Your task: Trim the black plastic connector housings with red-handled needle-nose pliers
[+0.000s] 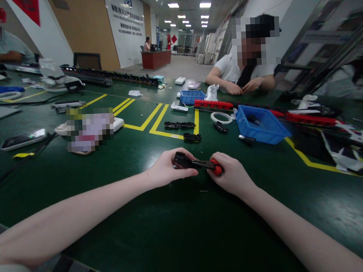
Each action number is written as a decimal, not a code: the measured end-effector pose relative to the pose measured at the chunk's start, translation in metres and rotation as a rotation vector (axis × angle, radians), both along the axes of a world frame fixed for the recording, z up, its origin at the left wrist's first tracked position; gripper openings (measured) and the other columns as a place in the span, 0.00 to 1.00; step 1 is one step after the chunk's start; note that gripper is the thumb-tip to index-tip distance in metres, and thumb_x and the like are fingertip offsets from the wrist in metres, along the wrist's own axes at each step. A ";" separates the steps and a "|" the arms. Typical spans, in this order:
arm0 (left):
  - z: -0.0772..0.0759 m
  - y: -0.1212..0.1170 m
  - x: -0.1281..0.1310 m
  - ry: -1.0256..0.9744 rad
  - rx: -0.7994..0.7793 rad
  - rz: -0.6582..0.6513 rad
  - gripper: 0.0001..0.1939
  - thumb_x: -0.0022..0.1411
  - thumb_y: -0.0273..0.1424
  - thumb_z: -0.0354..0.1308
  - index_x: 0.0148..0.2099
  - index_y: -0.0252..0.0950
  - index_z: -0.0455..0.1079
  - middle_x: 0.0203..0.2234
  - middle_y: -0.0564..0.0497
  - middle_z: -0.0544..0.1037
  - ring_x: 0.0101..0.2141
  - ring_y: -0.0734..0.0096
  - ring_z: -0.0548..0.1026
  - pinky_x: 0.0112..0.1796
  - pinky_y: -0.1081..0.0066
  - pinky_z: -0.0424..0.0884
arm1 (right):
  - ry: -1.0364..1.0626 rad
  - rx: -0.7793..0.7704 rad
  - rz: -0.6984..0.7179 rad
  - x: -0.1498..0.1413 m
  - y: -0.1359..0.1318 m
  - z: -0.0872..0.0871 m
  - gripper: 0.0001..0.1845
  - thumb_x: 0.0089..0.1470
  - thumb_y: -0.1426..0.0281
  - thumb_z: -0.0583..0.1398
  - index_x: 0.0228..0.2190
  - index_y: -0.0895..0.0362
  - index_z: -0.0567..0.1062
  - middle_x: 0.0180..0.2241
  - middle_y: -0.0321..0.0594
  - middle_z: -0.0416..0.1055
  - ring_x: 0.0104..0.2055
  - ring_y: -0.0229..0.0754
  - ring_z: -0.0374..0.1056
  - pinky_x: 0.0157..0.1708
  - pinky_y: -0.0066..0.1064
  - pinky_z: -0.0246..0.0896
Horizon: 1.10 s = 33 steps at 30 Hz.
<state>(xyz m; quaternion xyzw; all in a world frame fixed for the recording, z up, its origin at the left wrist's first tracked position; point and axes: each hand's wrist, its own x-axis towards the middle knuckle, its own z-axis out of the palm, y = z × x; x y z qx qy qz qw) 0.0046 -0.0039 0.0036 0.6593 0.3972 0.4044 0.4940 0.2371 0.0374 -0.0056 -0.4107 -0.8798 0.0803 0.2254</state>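
My left hand (pixel 171 168) is closed around a small black plastic part (pixel 184 160), holding it just above the green table. My right hand (pixel 229 173) grips red-handled pliers (pixel 216 166) whose dark metal jaws point left and meet the end of the black part. Whether the jaws bite on it, I cannot tell. Beyond my hands lie a long black part (pixel 180 125) and a shorter black part (pixel 192 137) by the yellow tape. Another small black part (pixel 221 127) rests further right.
A blue bin (pixel 259 126) with dark pieces inside stands to the right, beside a white ring (pixel 221 118). A smaller blue bin (pixel 192 97) sits farther back. Phones (pixel 89 132) and cables lie on the left. A person (pixel 247 69) sits across the table (pixel 161 233).
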 end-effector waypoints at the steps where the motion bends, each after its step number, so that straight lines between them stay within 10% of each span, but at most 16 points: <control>1: -0.001 0.000 0.000 -0.003 -0.013 0.002 0.18 0.54 0.34 0.69 0.44 0.34 0.71 0.33 0.51 0.77 0.28 0.75 0.75 0.31 0.72 0.72 | -0.003 0.001 -0.001 0.000 0.000 0.000 0.05 0.50 0.70 0.58 0.27 0.53 0.64 0.29 0.39 0.68 0.31 0.42 0.64 0.31 0.33 0.59; 33: -0.004 0.008 -0.011 0.388 0.238 -0.065 0.22 0.56 0.41 0.66 0.50 0.37 0.72 0.43 0.49 0.79 0.42 0.64 0.78 0.42 0.66 0.71 | -0.249 0.147 0.036 0.005 0.004 0.003 0.05 0.50 0.69 0.59 0.28 0.54 0.66 0.30 0.43 0.69 0.32 0.45 0.64 0.33 0.36 0.57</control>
